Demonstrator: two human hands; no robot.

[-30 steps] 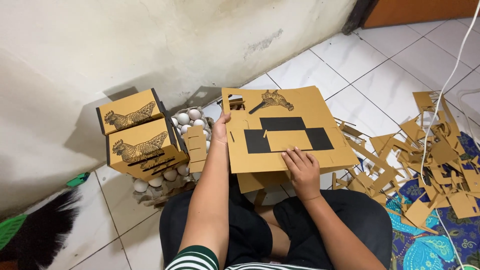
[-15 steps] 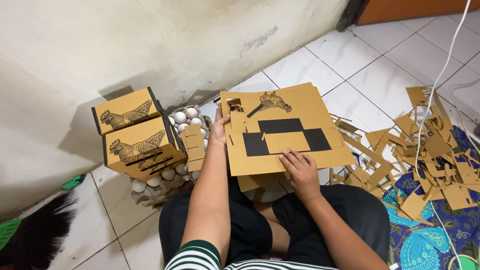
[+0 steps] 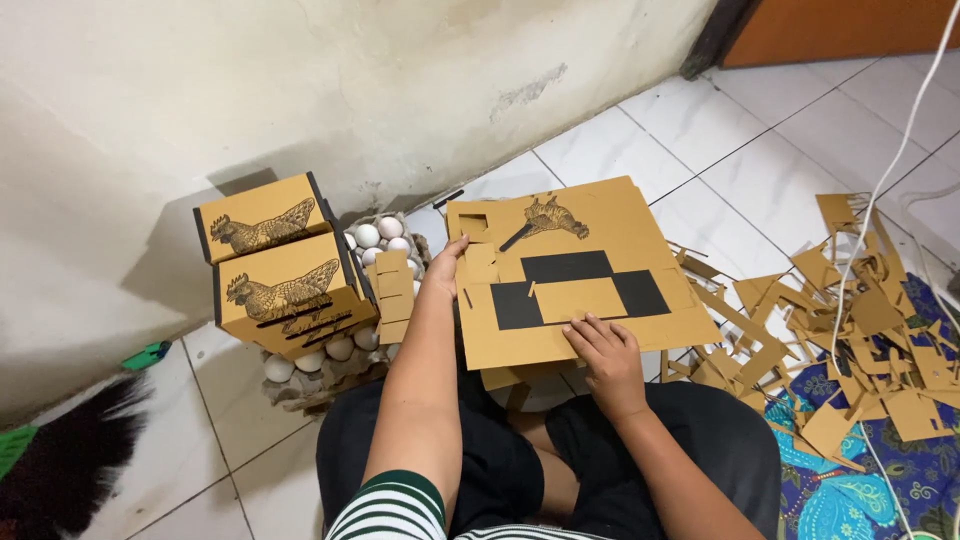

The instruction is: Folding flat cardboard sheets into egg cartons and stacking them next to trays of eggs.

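A flat brown cardboard sheet [image 3: 600, 300], die-cut with black openings and printed with a chicken, lies across the seated person's lap above the white tiled floor [image 3: 700, 150]. The left hand [image 3: 445, 265] closes its grip on the sheet's left edge; the right hand [image 3: 605, 350] rests on the sheet's near part, fingers pressing down, loose, clasping nothing. Left of the sheet, two folded chicken-printed boxes [image 3: 285, 270] stand stacked on an egg tray [image 3: 340, 365] of white eggs. Cardboard offcuts [image 3: 860, 330] lie scattered to the right.
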